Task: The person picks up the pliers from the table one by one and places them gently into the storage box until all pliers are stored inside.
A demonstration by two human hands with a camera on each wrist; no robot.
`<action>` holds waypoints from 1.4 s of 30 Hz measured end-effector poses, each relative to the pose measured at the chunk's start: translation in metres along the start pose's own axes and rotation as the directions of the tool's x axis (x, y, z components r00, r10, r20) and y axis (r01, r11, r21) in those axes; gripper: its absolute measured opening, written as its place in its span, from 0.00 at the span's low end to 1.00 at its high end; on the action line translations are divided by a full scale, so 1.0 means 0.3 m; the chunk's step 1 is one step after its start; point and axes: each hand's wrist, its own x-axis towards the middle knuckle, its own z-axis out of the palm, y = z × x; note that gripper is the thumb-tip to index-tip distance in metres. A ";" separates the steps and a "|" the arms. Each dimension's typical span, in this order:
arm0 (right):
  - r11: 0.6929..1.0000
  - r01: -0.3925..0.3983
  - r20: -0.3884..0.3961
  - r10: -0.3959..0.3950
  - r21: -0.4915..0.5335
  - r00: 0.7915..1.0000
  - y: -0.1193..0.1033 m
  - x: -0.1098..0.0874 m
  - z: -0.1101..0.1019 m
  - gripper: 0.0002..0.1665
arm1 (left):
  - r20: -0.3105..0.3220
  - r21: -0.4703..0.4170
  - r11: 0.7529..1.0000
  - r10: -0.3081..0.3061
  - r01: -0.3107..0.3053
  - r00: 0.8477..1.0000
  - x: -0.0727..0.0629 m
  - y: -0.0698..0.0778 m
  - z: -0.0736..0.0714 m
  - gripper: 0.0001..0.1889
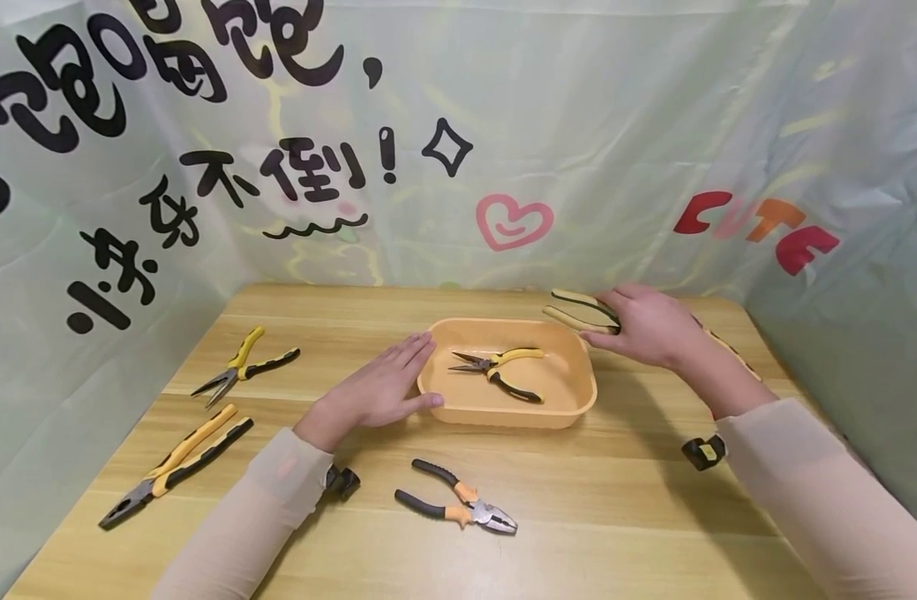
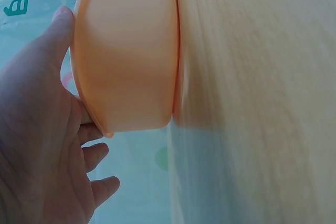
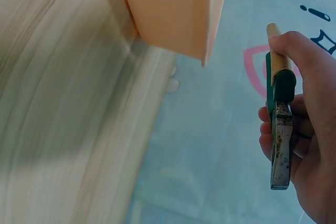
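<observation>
An orange plastic basin (image 1: 514,417) stands on the wooden table. My left hand (image 1: 383,387) rests at its left end, fingers straight along the rim and thumb near the front corner. Inside the basin lie long-nose pliers (image 1: 518,356) with yellow and black handles. Past the basin's right rim, my right hand (image 1: 646,325) holds another pair of pliers (image 1: 578,312) up, their handles pointing left. The right wrist view shows these pliers (image 3: 282,103) with cream and dark green grips and a rust-spotted metal head, the thumb lying along a handle.
At the left lie yellow-black long-nose pliers (image 1: 241,367) and larger orange-black pliers (image 1: 177,462). Black-and-orange pliers (image 1: 458,500) lie in front of the basin. A yellow-black handle (image 1: 732,354) shows behind my right forearm. A printed cloth (image 1: 616,167) hangs behind the table.
</observation>
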 end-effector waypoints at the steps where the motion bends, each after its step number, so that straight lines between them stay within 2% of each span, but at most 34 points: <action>1: 1.000 0.002 0.000 -0.002 -0.003 1.000 -0.005 0.000 -0.002 0.42 | -0.001 0.003 1.000 0.001 -0.001 1.000 0.001 0.000 0.000 0.52; 16: 0.998 0.062 -0.050 -0.063 -0.033 0.997 -0.041 0.001 0.003 0.41 | -0.007 0.011 1.000 0.011 -0.011 1.000 0.008 -0.003 0.001 0.52; 22: 0.994 0.105 -0.031 -0.106 -0.036 0.994 -0.063 0.007 -0.002 0.42 | -0.003 -0.001 1.000 0.004 -0.004 1.000 0.003 0.002 -0.005 0.52; 31: 0.992 0.122 0.001 -0.122 -0.030 0.993 -0.089 0.020 0.005 0.43 | -0.004 -0.010 1.000 0.000 0.000 1.000 0.002 0.000 -0.003 0.52; 42: 0.986 0.162 -0.013 -0.162 -0.031 0.987 -0.117 0.036 0.022 0.42 | 0.004 -0.013 1.000 -0.007 0.007 1.000 0.000 0.003 -0.004 0.52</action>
